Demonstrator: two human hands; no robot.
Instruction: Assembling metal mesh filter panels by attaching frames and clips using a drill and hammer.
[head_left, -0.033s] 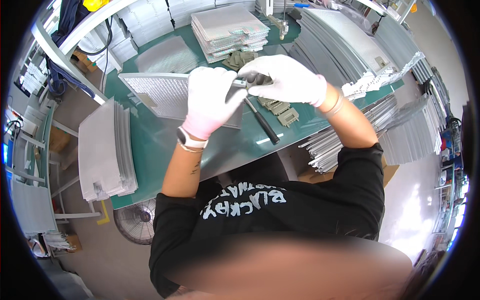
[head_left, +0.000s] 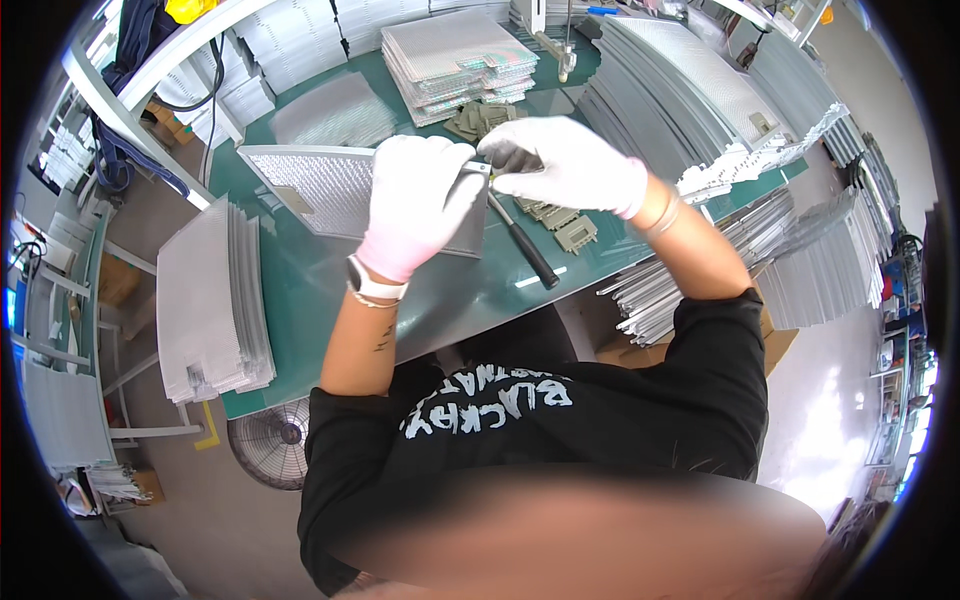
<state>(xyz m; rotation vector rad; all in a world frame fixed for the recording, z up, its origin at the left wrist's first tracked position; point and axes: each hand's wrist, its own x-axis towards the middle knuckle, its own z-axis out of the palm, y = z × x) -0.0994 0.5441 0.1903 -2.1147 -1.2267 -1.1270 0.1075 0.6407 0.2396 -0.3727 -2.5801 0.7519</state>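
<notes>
A framed mesh panel (head_left: pixel 330 185) leans upright on the green workbench, its silver frame towards the top. My left hand (head_left: pixel 418 195), in a white glove, is closed over the panel's top edge near the right corner. Just beyond that corner, my right hand (head_left: pixel 575 168), also gloved, has its fingers curled inward with dark grey fingertips; whatever they hold is hidden. A hammer (head_left: pixel 527 248) with a black handle lies below the hands, its head end hidden. Olive-green plastic pieces (head_left: pixel 577 233) lie beside it, and more of these parts (head_left: pixel 480 118) sit in a heap behind.
Stacked mesh panels stand at the back (head_left: pixel 455 50), at the left edge (head_left: pixel 210 300) and at the right (head_left: pixel 690 90). A flat mesh sheet (head_left: pixel 330 108) lies at back left. Metal strips (head_left: pixel 650 295) are piled beyond the bench's right edge. A fan (head_left: pixel 275 440) stands below.
My left hand has shifted slightly left, its thumb now nearer its fingers. The right hand has moved a little left and down. The panel and hammer stay where they were.
</notes>
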